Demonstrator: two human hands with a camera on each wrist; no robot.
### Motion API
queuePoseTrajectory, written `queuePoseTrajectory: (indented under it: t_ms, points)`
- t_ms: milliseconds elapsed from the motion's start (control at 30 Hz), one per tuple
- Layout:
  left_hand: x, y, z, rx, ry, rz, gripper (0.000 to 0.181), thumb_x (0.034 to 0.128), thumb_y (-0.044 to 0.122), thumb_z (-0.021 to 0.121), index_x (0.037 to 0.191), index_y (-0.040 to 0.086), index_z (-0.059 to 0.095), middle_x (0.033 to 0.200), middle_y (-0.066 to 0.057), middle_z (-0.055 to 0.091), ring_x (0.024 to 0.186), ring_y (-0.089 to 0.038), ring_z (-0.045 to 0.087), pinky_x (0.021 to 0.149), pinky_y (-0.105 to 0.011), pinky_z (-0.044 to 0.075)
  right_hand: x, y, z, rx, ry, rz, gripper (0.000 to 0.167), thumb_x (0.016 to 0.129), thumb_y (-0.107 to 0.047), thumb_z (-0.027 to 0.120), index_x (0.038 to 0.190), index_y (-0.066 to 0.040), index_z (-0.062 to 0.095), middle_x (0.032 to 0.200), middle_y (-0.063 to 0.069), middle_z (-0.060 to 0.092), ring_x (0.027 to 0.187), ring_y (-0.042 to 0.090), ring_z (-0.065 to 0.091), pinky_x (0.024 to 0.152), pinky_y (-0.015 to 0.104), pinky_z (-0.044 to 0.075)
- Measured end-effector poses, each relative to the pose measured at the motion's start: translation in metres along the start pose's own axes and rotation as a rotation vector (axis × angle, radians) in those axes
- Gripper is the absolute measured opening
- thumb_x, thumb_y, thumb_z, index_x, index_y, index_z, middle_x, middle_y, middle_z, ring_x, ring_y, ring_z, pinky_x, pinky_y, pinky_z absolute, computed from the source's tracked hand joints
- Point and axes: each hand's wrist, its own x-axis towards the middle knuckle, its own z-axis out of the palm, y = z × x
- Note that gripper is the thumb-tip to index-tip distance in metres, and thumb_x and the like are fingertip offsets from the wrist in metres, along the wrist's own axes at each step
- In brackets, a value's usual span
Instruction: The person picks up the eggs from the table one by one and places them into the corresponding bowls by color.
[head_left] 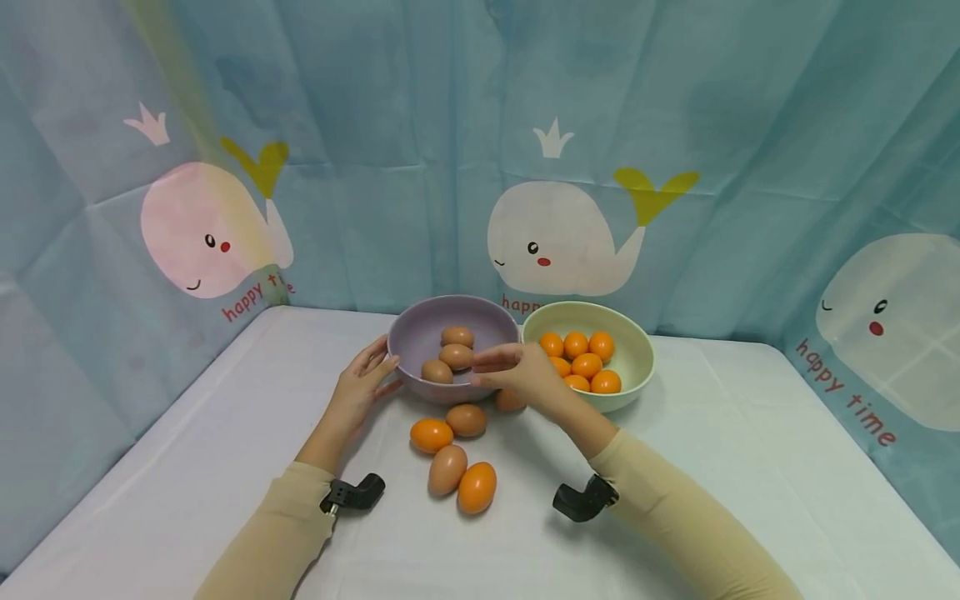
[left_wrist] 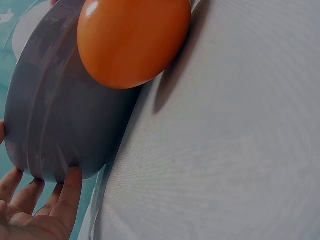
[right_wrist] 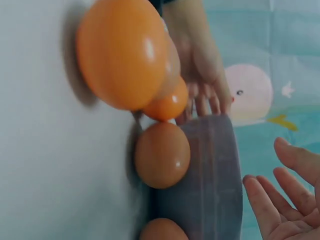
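Observation:
A purple bowl holds three brown eggs. My left hand rests its fingers against the bowl's left side, thumb at the rim; in the left wrist view those fingers touch the outer wall. Over the bowl's front right rim hovers my right hand, beside the eggs. The right wrist view shows its fingers apart with nothing between them. In front of the bowl lie two orange eggs and several brown eggs, one of them partly hidden below my right hand.
To the right of the purple bowl stands a light green bowl with several orange eggs in it. A white cloth covers the table. Behind it hangs a blue curtain printed with whales. Both wrists carry black camera mounts.

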Motion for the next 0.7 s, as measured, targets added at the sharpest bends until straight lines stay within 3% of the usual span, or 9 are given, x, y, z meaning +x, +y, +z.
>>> queuePoseTrajectory:
  t_ms: [200,433,700]
  points:
    - [0.001,-0.001,0.001,0.007,0.005,0.002,0.064,0.1036,0.022,0.054,0.159,0.016,0.023,0.167,-0.004,0.021,0.152,-0.023,0.027,0.113,-0.043,0.045,-0.024,0.007,0.001,0.041,-0.023,0.02,0.04,0.084,-0.019,0.08,0.121,-0.006,0.07,0.117,0.01,0.074,0.103,0.016,0.07,0.093,0.043,0.061]
    - [0.001,-0.001,0.0,-0.008,0.007,0.003,0.064,0.1034,0.023,0.054,0.159,0.017,0.023,0.167,-0.002,0.022,0.15,-0.022,0.031,0.113,-0.043,0.046,-0.043,0.011,0.003,0.09,-0.054,-0.002,0.038,0.084,-0.014,0.079,0.12,-0.005,0.07,0.123,0.016,0.07,0.12,0.035,0.064,0.095,0.03,0.06]
    - [0.0,-0.002,0.001,-0.006,0.002,0.01,0.066,0.103,0.025,0.055,0.159,0.017,0.023,0.167,-0.002,0.021,0.15,-0.022,0.031,0.113,-0.043,0.046,-0.056,0.015,0.006,0.112,-0.08,0.005,0.044,0.084,-0.017,0.08,0.123,0.0,0.068,0.124,0.016,0.067,0.12,0.035,0.064,0.094,0.03,0.06]
